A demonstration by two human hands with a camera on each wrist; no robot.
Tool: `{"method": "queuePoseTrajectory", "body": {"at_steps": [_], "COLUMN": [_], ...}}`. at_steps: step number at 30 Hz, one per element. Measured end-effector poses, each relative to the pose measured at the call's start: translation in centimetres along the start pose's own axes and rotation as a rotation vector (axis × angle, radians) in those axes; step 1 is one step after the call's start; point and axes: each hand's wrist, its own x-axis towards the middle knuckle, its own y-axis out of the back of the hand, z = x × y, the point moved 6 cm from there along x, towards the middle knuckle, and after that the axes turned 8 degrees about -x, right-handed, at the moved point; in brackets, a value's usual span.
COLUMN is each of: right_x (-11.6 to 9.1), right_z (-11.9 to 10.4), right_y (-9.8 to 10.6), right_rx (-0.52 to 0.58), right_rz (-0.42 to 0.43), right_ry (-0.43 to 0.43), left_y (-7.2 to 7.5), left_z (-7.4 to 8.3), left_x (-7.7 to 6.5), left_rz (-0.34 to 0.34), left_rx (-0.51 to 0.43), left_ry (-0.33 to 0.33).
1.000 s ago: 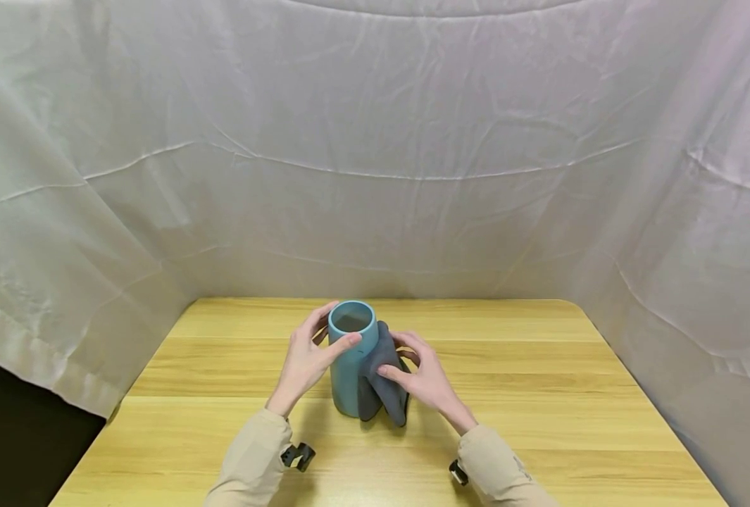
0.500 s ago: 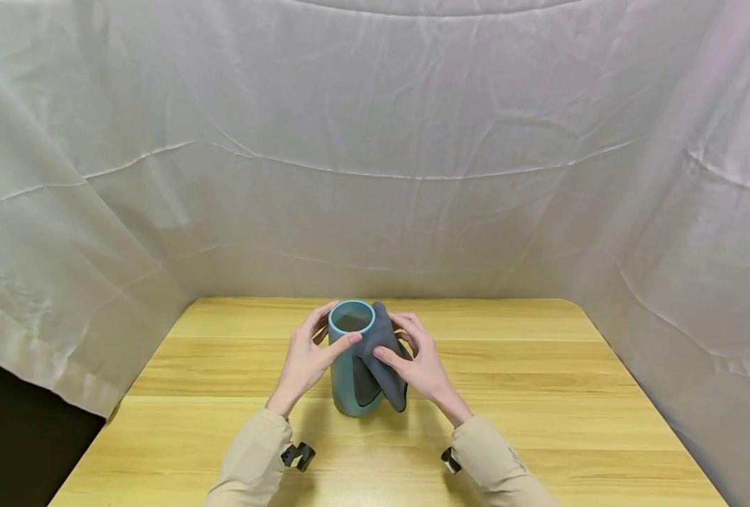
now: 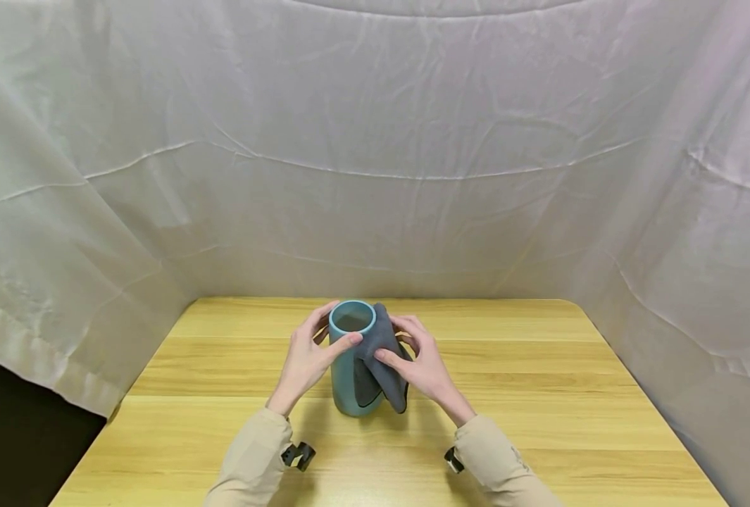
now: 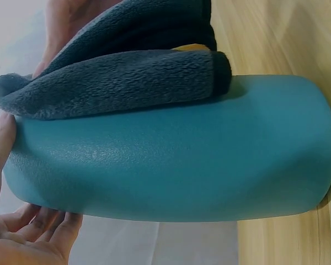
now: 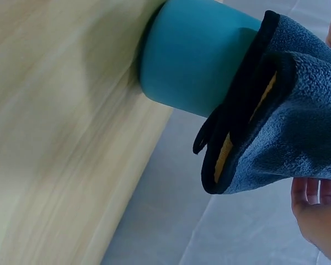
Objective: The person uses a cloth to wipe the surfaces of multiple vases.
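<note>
A tall teal vase (image 3: 343, 384), round and open at the top, stands upright on the table. My left hand (image 3: 306, 355) grips it just below the rim, thumb in front and fingers on the far left side. Against its right side my right hand (image 3: 422, 359) holds a folded grey-blue cloth (image 3: 381, 366), thumb in front. The left wrist view shows the cloth (image 4: 121, 83) lying along the vase wall (image 4: 171, 165). In the right wrist view the cloth (image 5: 303, 121) has a black edge and loop, with some yellow inside its folds; part of the right hand is hidden behind it.
The wooden table (image 3: 539, 401) has rounded far corners. Pale fabric (image 3: 387, 211) hangs behind it and along both sides. A dark area (image 3: 20, 436) shows beyond the table at the lower left.
My right hand has slid the cloth up the vase's right side toward the rim, then dropped very slightly in the last half second. The left hand and vase stay in place.
</note>
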Motion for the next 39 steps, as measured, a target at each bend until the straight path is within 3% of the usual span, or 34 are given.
{"method": "queuePoseTrajectory", "body": {"at_steps": [6,17,24,39], "right_x": [-0.5,-1.5,-2.0,-2.2], "right_z": [0.7,2.8,3.7,3.9], "right_y": [-0.1,-0.6,-0.8,-0.9], "right_rx": [-0.018,-0.077,-0.111,-0.079], "right_rz": [-0.025,-0.154,-0.221,-0.169], "right_ry": [-0.013,-0.12,-0.144,-0.15], "left_y": [0.0,0.0,0.0,0.0], "left_z": [0.0,0.0,0.0,0.0], "left_x": [-0.1,-0.1,-0.1,-0.1], "left_rz": [-0.006,-0.01,-0.007,-0.006], "left_rx": [-0.006,-0.011,-0.007,0.004], "left_ry": [0.015,0.023,0.025,0.028]}}
